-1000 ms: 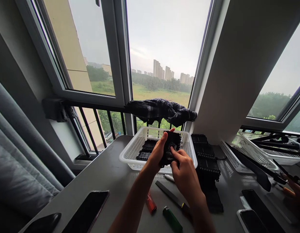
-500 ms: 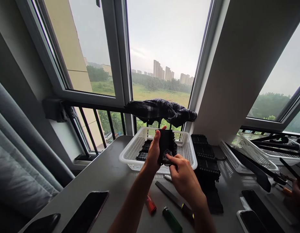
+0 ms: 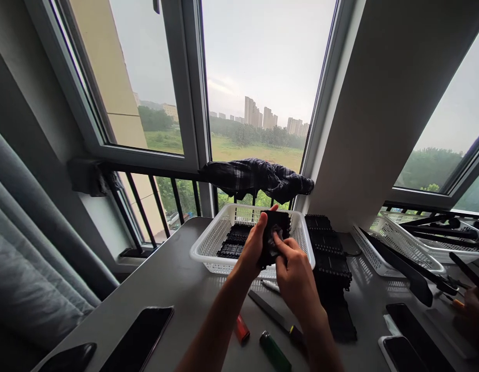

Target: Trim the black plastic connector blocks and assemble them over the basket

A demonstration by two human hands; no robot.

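Left hand: the bare left hand [image 3: 252,250] is closed round the edge of a flat black plastic panel with a toothed side [image 3: 271,218], thumb in front, fingers behind.
Right hand: the bare right hand [image 3: 295,266] is curled, pinching a crumpled dark-grey cloth wad [image 3: 275,238] under its index fingertip, against the panel's face.
Panel: tilted upright between both hands, above a white perforated plastic basket [image 3: 203,254].
Inside the basket: black ribbed plastic pieces [image 3: 231,242], just beyond the left hand.
Right of the right hand: a row of overlapping black plastic panels [image 3: 328,253] on the grey surface [image 3: 177,281].
Below the hands: a white marker pen [image 3: 270,285], a flat grey metal file [image 3: 266,306], a red lighter [image 3: 242,330] and a green lighter [image 3: 274,351].
Left of the left forearm: a black-screened phone [image 3: 138,338].
Beyond both hands: dark plaid fabric [image 3: 258,175] draped over a black railing [image 3: 161,173].
Far right: another person's hand [image 3: 475,307], dim and partly cut off.
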